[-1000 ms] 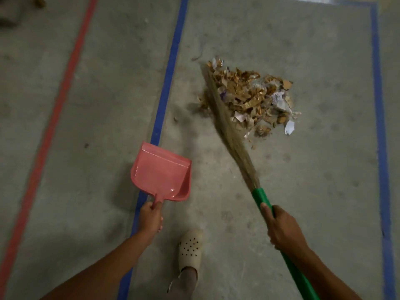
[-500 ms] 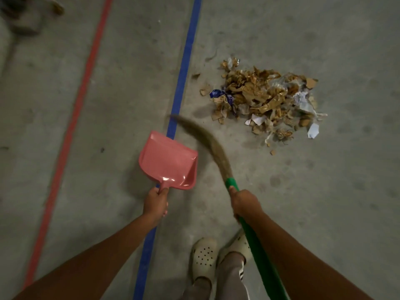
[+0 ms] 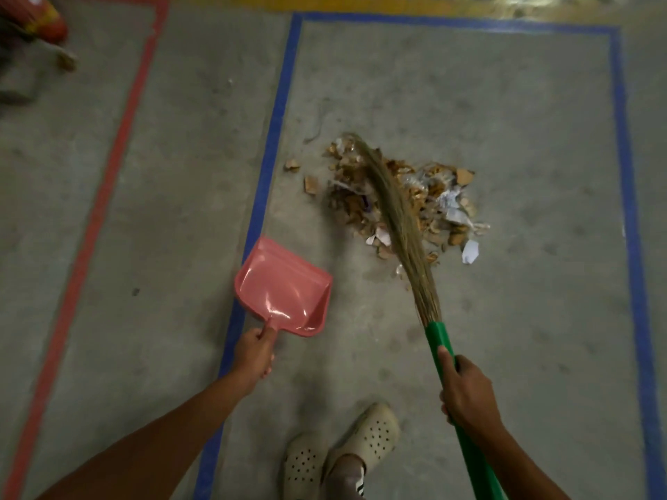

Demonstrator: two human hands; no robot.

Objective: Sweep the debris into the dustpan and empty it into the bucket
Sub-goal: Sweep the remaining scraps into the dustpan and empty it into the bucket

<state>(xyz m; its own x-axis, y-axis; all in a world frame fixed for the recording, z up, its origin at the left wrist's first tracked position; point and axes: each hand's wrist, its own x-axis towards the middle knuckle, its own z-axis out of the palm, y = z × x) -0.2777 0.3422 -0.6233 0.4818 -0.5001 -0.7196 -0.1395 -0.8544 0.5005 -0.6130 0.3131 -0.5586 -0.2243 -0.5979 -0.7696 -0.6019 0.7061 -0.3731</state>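
— Pink dustpan: has anything been gathered in it?
— Nothing is seen in it. It is held low over the blue tape line by the left hand, whose fingers are curled round its short handle.
— And the debris?
— It is heaped on the concrete floor inside the blue outline, well apart from the pan's lip, with two scraps loose beside its left edge. No bucket is in view, so both sweeping in and emptying are judged to be left.
— The broom?
— Its green handle is gripped by the right hand. Half a second ago the bristles were swung back near the pan; now they are laid across the pile.
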